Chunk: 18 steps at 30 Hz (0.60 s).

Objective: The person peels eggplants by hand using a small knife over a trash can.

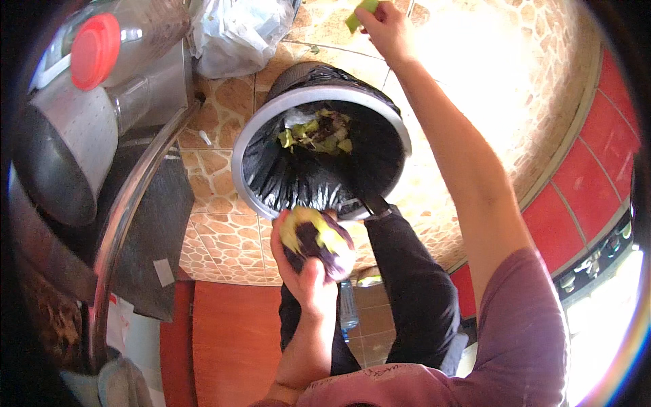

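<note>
My left hand (306,290) holds a round, dark purple eggplant (333,252), partly stripped to pale yellow-green flesh, at the near rim of a trash bin. The bin (320,93) has a grey ring and a black plastic liner (285,178). Inside it lie yellow-green and dark peelings (318,133). Up beyond the bin, near the top of the view, my right hand (390,33) grips a small green object (356,19) between thumb and fingers. Whether that is a tool handle or a piece of peel is unclear.
A white plastic bag (239,38) sits beyond the bin on the stone-patterned tile floor (224,188). To the left, a metal rack rail (137,173) curves past a metal pot (66,157) and a clear container with a red lid (96,51). Red tiles (574,193) line the right.
</note>
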Tool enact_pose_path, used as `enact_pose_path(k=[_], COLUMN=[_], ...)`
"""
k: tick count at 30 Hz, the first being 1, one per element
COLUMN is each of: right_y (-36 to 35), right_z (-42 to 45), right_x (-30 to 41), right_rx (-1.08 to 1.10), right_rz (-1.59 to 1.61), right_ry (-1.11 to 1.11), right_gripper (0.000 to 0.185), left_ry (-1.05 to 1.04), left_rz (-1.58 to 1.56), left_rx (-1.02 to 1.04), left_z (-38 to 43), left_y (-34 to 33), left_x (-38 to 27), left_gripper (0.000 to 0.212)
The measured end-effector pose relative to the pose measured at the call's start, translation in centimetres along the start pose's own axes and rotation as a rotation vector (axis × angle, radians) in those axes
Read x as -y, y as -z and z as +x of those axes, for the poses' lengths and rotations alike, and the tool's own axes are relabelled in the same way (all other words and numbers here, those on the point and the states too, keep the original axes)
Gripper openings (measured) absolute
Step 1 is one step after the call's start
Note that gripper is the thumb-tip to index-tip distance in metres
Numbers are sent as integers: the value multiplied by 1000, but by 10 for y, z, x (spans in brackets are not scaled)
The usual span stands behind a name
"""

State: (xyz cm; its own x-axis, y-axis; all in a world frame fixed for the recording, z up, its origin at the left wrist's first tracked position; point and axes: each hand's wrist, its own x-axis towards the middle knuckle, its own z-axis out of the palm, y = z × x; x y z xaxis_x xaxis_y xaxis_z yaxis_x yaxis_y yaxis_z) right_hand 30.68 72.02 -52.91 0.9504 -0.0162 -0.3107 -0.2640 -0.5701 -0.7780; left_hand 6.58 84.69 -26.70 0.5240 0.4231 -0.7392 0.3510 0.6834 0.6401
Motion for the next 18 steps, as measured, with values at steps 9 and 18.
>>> enact_pose_path(k=[9,18], right_y=[112,183], right_z=[-191,-221], right_x=[157,239], right_rx=[551,1190], right_rz=[-245,879], right_ry=[-141,-524], right_gripper=[35,63], left_ry=[-151,-15], left_rz=[-58,-104], left_rx=[-170,324], left_z=[-45,-89], left_y=[-1,-1], left_x=[-67,-148], left_gripper=[72,81])
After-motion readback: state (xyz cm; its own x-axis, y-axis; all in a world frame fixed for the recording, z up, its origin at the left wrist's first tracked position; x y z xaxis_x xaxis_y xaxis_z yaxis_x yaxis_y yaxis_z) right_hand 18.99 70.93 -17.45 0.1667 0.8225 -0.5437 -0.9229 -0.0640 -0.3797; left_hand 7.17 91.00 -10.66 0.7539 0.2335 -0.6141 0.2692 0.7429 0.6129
